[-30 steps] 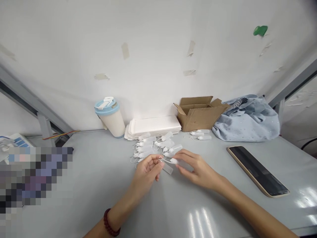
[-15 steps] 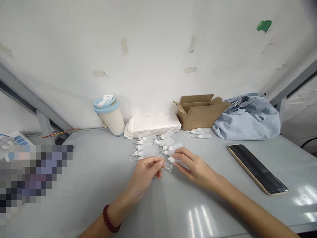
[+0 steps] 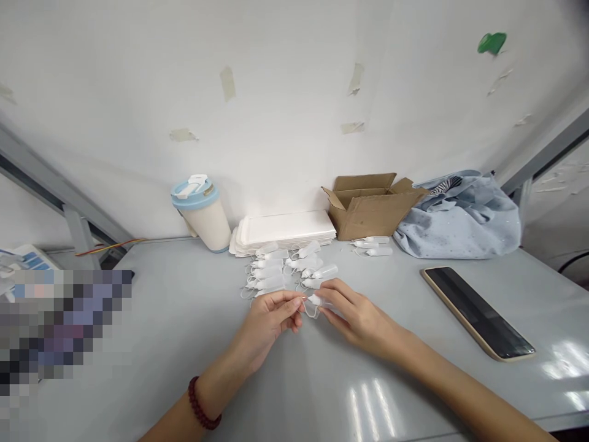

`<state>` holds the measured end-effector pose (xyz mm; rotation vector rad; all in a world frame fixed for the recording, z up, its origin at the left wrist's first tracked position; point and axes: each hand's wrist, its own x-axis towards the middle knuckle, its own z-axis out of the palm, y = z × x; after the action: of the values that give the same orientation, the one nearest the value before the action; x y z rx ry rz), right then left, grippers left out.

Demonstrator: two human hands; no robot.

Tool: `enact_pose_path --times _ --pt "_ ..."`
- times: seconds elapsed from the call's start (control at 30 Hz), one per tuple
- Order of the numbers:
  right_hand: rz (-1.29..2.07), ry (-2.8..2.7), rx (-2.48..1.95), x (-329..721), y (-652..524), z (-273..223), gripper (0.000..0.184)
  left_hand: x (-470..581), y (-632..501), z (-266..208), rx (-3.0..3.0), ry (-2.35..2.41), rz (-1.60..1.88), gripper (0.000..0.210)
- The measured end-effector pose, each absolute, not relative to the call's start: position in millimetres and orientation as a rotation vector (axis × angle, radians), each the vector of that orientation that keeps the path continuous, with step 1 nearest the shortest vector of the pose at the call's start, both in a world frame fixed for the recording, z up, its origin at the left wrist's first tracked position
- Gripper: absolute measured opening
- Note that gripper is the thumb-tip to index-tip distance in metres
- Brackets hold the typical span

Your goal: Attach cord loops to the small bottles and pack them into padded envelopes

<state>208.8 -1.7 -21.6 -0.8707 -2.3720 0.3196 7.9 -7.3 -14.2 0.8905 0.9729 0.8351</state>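
Pinching 1 small bottle [image 3: 324,303] in our right hand [image 3: 358,313], near the other bottles [image 3: 269,271] on the tabletop [image 3: 285,393], we grip its looped strap [image 3: 309,315] in our left hand [image 3: 271,318], presumably keeping nozzle [image 3: 313,299] and strap aligned.

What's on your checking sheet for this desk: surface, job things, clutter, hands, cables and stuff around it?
Surface: glossy grey tabletop, glare in places.
Job's things: small translucent plastic bottles, lying clustered.
Clutter: cream-coloured cup with blue lid, stacked flat white pieces, open brown cardboard box, blue-grey fabric bundle, black-screened phone.
Hands: right hand holds one bottle; left hand pinched close to its tip.
Cables: thin red-and-yellow wires, left; black cable, far right.
Surroundings: white wall with tape scraps; grey metal frame.
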Motion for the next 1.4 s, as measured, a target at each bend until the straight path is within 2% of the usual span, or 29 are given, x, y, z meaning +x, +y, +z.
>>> enact_pose_path --times 0.43,0.77,1.07,1.23,1.4 --pt "0.223 -2.426 -0.868 206.2 -7.1 -17.3 0.018 8.2 -8.5 -15.4 1.179 1.103 0.797 0.021" --pt "0.184 -2.529 -0.826 211.1 -6.4 -20.2 0.032 7.7 -7.8 -18.3 1.372 1.144 0.682 0.018" --pt "0.205 -2.532 -0.821 208.5 -9.1 -23.2 0.034 8.4 -9.2 -17.5 1.402 1.136 0.673 0.019" --pt "0.210 -2.528 -0.808 206.2 -8.8 -24.8 0.030 9.1 -10.6 -18.4 1.400 1.159 0.658 0.018" --pt "0.232 -2.516 -0.830 205.2 -7.8 -24.7 0.019 8.9 -8.4 -16.9 1.380 1.155 0.664 0.017"
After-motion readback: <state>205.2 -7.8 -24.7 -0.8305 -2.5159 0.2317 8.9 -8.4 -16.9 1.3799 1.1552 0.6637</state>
